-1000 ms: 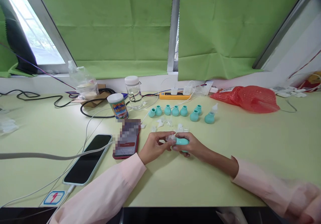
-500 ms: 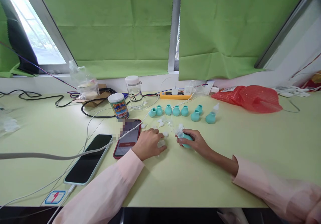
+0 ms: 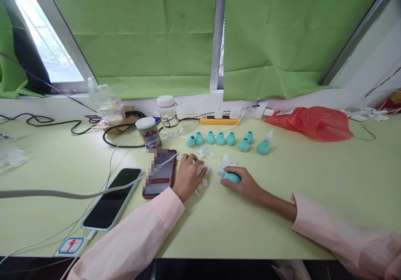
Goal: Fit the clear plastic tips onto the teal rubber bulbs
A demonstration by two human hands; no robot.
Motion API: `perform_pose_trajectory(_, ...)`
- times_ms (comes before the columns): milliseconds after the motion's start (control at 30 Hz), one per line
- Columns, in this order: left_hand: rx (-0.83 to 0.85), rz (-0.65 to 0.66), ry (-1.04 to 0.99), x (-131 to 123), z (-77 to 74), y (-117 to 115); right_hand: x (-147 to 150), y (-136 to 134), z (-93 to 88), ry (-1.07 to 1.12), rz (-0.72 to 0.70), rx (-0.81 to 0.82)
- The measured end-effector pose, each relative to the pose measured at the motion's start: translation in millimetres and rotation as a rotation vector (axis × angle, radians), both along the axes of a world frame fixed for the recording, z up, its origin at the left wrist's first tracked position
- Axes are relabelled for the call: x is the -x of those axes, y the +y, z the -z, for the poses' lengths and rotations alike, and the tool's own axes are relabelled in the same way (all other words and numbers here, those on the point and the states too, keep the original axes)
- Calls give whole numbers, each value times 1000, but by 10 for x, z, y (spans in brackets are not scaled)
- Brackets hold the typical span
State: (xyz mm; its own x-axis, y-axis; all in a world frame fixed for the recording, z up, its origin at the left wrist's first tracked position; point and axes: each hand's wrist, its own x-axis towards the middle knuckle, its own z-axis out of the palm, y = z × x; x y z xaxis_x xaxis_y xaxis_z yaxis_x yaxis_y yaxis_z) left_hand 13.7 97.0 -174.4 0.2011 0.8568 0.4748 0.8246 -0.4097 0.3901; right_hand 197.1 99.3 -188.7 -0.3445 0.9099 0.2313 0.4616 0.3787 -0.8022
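My right hand [image 3: 245, 181] is wrapped round a teal squeeze bulb [image 3: 232, 177] lying on its side. A clear plastic piece [image 3: 222, 173] sits at the bulb's mouth, which points left. My left hand [image 3: 189, 174] reaches down among small clear and white plastic pieces [image 3: 204, 182], with thumb and fingers apart. Whether its fingertips touch one of them I cannot tell. Beyond the hands, several teal bulbs [image 3: 220, 138] stand in a loose row with open necks. At the row's right end, one bulb [image 3: 263, 147] carries a translucent pointed tip [image 3: 270, 135].
Left of my left hand lie a red-cased phone [image 3: 160, 180] and a larger phone [image 3: 112, 198] on a charging cable. A printed canister [image 3: 149, 133], a clear bottle [image 3: 169, 119], a yellow power strip [image 3: 216, 120] and a red plastic bag [image 3: 313, 123] stand or lie toward the window.
My right hand has tipped the bulb further onto its side and turned palm-down over it. My left hand has shifted slightly up, its fingers now reaching forward among the plastic pieces.
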Motion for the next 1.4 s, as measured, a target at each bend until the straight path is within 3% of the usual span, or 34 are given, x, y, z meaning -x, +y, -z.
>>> perform_pose_trajectory(67, 43, 54, -315, -7, -48, -9, 8, -17, 15, -25, -23, -42)
perform_pose_trajectory(200, 297, 140, -866, -31, -143, -53, 27, -53, 8, -13, -56, -78)
perform_pose_trajectory(467, 588, 225, -1209, -78, -120, -82, 40, -87, -41, 13, -83, -74)
perform_pose_trajectory(800, 616, 265, -1364, -105, -40, -114, 79, -153, -45, -27, 2, -163)
perform_pose_trajectory(1167, 612, 114, -1476, -194, -18, -191, 125, -187, -52, -28, 29, -216)
perform_pose_trajectory(1400, 590, 201, -1435, -160, -31, -169, 117, -188, -45, -43, 8, -253)
